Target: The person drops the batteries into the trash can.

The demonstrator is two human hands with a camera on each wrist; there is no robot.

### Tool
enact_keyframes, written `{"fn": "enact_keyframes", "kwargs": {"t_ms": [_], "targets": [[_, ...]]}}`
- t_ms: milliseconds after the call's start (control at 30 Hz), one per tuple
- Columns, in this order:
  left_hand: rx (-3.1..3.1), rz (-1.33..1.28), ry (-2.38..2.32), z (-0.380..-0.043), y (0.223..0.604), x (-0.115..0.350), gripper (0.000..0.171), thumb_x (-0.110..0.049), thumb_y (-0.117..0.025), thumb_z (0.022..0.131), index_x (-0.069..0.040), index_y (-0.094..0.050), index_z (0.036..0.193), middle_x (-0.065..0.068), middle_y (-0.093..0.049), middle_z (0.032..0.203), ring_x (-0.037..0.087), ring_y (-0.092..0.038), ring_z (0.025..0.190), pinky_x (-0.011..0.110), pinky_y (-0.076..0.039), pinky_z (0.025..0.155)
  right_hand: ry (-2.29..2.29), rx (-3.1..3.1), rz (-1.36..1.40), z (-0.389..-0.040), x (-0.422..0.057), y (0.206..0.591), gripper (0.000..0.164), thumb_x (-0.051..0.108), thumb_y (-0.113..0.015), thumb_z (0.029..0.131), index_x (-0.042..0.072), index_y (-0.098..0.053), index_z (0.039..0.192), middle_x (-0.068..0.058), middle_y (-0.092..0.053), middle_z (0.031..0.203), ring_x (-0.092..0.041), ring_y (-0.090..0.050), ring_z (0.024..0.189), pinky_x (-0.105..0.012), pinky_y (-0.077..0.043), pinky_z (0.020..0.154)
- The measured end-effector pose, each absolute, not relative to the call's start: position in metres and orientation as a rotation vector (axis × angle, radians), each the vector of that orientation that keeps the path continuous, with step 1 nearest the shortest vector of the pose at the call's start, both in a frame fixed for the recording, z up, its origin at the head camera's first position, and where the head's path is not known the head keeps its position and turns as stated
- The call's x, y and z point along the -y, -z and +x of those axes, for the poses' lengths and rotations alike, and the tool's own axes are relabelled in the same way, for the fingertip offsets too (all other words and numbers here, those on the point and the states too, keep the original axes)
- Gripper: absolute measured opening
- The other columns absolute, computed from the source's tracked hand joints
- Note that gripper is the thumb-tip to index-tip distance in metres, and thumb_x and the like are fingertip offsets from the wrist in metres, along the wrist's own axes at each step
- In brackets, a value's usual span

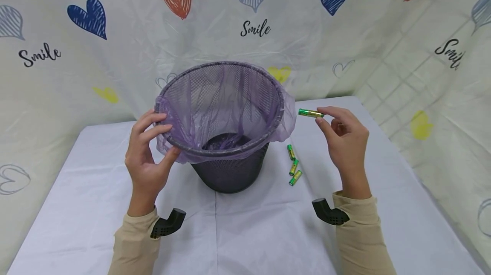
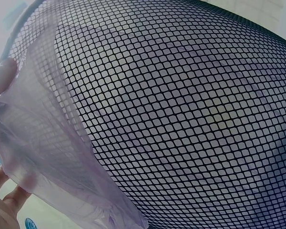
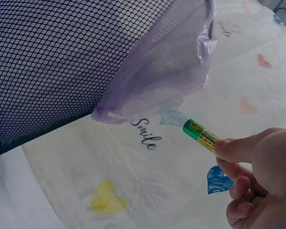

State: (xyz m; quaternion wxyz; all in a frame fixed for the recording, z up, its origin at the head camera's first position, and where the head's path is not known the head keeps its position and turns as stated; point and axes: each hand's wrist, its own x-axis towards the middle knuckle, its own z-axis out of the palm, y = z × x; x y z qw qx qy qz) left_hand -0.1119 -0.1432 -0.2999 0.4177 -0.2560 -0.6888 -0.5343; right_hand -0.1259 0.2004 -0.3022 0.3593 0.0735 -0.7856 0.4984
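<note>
A black mesh wastebasket (image 1: 234, 172) stands on the table, lined with a thin purple garbage bag (image 1: 285, 117) folded over its rim. My left hand (image 1: 147, 155) holds the left side of the rim through the bag, with fingertips over the edge and the thumb in front. In the left wrist view, fingers (image 2: 16, 195) press against the loose bag. Right of the basket, my right hand (image 1: 345, 138) pinches a green and yellow battery (image 3: 200, 135) by one end between thumb and index finger. The battery's other end points at the basket, outside the rim.
Several more green and yellow batteries (image 1: 293, 167) lie on the white tablecloth (image 1: 261, 232) just right of the basket. Behind the table hangs a pale curtain (image 1: 215, 36) printed with hearts and "Smile". A black wrist camera (image 1: 330, 213) sits on each tan sleeve.
</note>
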Motion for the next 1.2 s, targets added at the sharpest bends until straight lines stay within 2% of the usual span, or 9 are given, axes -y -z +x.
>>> {"fn": "enact_keyframes", "kwargs": {"t_ms": [133,267,533,1200], "targets": [[1.737,-0.639,1.336,-0.112,0.3,0.143,0.05,-0.033,-0.067,0.08,0.013,-0.057,0.096,0.025,-0.056,0.114,0.037,-0.042,0.123,0.04,-0.036,0.108,-1.29,2.003,0.198,-0.129,-0.206,0.307,0.022,0.002,-0.068,0.078,0.001,-0.069,0.1,-0.009,-0.065,0.094,-0.008,-0.037,0.058,-0.016,-0.029,0.046],[1.733,-0.639,1.34,-0.112,0.3,0.143,0.05,-0.033,-0.068,0.08,0.013,-0.057,0.096,0.025,-0.056,0.114,0.037,-0.042,0.123,0.04,-0.036,0.108,-1.286,1.994,0.2,-0.133,-0.213,0.313,0.022,0.006,-0.068,0.079,0.005,-0.07,0.101,-0.007,-0.066,0.096,-0.008,-0.039,0.06,-0.015,-0.03,0.046],[1.734,-0.641,1.346,-0.112,0.3,0.143,0.05,-0.032,-0.068,0.08,0.013,-0.057,0.096,0.024,-0.056,0.114,0.037,-0.042,0.123,0.04,-0.036,0.108,-1.318,1.958,0.189,-0.121,-0.203,0.297,0.021,-0.001,-0.067,0.078,-0.001,-0.069,0.099,-0.01,-0.066,0.094,-0.008,-0.038,0.061,-0.014,-0.03,0.048],[1.719,-0.641,1.355,-0.112,0.3,0.143,0.051,-0.033,-0.069,0.079,0.013,-0.058,0.096,0.024,-0.056,0.114,0.038,-0.042,0.123,0.041,-0.036,0.108,-1.295,1.93,0.201,-0.119,-0.206,0.299,0.025,-0.002,-0.068,0.077,0.0,-0.069,0.101,-0.014,-0.064,0.097,-0.007,-0.036,0.059,-0.015,-0.028,0.049]]}}
